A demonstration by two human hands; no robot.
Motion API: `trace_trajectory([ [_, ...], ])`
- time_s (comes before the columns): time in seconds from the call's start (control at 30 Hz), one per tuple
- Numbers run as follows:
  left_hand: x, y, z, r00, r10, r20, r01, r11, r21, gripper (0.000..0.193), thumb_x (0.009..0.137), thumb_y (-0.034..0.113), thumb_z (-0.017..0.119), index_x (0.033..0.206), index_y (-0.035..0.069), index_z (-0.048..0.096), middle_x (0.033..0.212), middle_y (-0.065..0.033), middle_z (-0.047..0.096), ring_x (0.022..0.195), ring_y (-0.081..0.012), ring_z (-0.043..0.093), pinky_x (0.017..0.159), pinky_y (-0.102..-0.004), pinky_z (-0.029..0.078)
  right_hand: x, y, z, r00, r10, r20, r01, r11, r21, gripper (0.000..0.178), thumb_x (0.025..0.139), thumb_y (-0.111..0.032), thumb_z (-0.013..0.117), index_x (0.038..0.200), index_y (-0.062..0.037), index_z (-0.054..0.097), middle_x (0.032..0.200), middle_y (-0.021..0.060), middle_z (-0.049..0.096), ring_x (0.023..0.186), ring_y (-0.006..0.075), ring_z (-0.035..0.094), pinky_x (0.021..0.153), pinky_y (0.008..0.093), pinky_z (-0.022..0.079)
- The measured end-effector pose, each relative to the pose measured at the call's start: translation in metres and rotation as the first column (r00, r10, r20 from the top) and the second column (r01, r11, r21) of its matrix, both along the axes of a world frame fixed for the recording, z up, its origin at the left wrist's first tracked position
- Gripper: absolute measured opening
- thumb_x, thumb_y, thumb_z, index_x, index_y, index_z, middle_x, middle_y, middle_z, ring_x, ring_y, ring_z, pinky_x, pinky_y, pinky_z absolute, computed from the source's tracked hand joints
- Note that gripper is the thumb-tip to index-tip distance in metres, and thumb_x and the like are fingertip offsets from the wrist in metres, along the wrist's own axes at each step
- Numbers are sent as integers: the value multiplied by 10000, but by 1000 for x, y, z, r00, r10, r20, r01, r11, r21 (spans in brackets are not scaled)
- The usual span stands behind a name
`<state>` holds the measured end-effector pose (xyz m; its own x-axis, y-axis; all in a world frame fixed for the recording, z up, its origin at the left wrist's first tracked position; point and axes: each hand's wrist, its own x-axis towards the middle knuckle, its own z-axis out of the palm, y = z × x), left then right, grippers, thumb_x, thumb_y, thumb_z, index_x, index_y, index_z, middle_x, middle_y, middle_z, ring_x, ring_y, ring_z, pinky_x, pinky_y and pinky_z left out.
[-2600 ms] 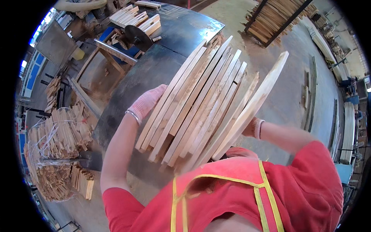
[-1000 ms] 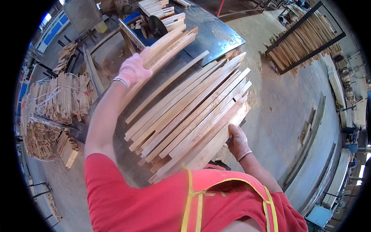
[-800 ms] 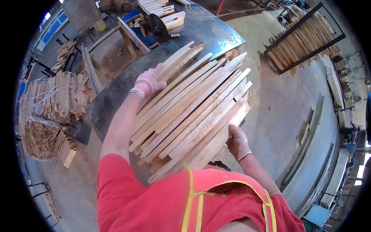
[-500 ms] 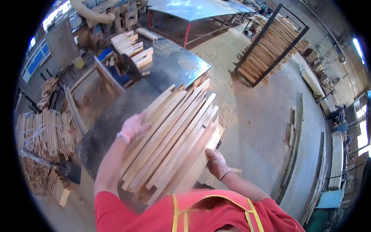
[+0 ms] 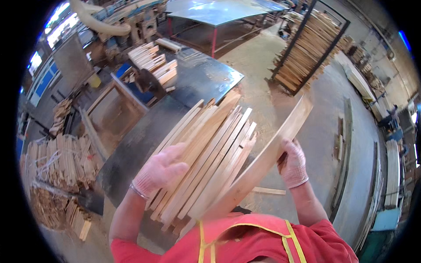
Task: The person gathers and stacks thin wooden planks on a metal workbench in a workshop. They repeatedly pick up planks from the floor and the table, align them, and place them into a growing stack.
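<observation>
- At the far left stand bundled stacks of wood strips (image 5: 61, 158), tied with pale cord.
- Right of them, a wooden frame (image 5: 117, 105) stands against the left side of a dark metal table (image 5: 129, 144).
- On the far part of that table, a round saw blade (image 5: 150, 83) stands upright, with short pale wood pieces (image 5: 153, 61) lying in rows just beyond it.
- Near the table's left side is the left hand (image 5: 162, 171), in a pale pink glove, slightly blurred. Its thumb and fingers are spread apart, gripping nothing; whether it touches the wood under it, I cannot tell.
- Below and right of that hand, a pile of long wood strips (image 5: 206, 162) lies side by side, slanting from near left to far right, its ends uneven.
- Farther off, a shiny-topped table (image 5: 219, 12) stands on red legs.
- Right of the pile, a wide plank (image 5: 263, 162) slants the same way, tilted on edge, its far end clear of the strips.
- Under the plank, a short strip (image 5: 271, 191) lies on the floor.
- The right hand (image 5: 293, 164), gloved too, is clamped on the plank's right side.
- Far right, a black rack (image 5: 294, 39) holds stacked wood.
- Nearer, long boards (image 5: 345, 153) lie along the floor.
</observation>
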<state>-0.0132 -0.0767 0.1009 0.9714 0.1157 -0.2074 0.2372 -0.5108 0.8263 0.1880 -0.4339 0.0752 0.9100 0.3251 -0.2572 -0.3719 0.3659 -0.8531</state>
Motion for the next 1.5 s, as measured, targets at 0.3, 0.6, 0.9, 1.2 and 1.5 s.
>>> trace_trajectory([
  [0.3,10,-18,33,996,70,-63,-65,995,72,460,863,187,767,1290,43,679,1081,6,718,1005,-84,633,878,-297,539,-30,110,40,942,316,115,-325,942,78,429,1037,-161,631,1429,-19,530,1237,117,677,1067,209,676,919,368,576],
  [0.6,-9,168,-94,918,395,-29,-326,794,513,362,918,313,707,1220,114,718,1068,-171,735,1024,-332,711,919,-429,546,-30,-27,-51,977,184,-106,-192,979,-73,520,1013,-123,643,1489,-13,466,1174,156,692,975,223,687,870,379,589],
  [0.9,17,90,-117,958,220,-182,-1,639,769,726,952,550,670,1461,47,547,1331,-211,652,1258,-414,611,1095,-458,475,-72,-49,-94,948,131,-291,-199,955,-219,633,1008,-113,650,1547,54,362,1155,180,640,894,201,662,797,325,579],
  [1.2,13,-94,-10,982,-191,5,161,842,516,939,783,603,786,1506,73,506,1441,-232,548,1285,-433,555,992,-503,500,-100,27,-84,857,404,-319,-448,890,-77,769,955,-104,714,1586,22,292,1101,112,605,876,186,646,746,296,551],
  [1.5,21,-92,-28,996,-44,-83,74,911,407,923,756,341,769,1578,102,426,1558,-218,444,1390,-404,484,1102,-488,456,-95,16,-111,912,290,-290,-313,949,-34,583,947,-70,661,1461,-50,386,1009,88,599,817,168,573,708,283,495],
])
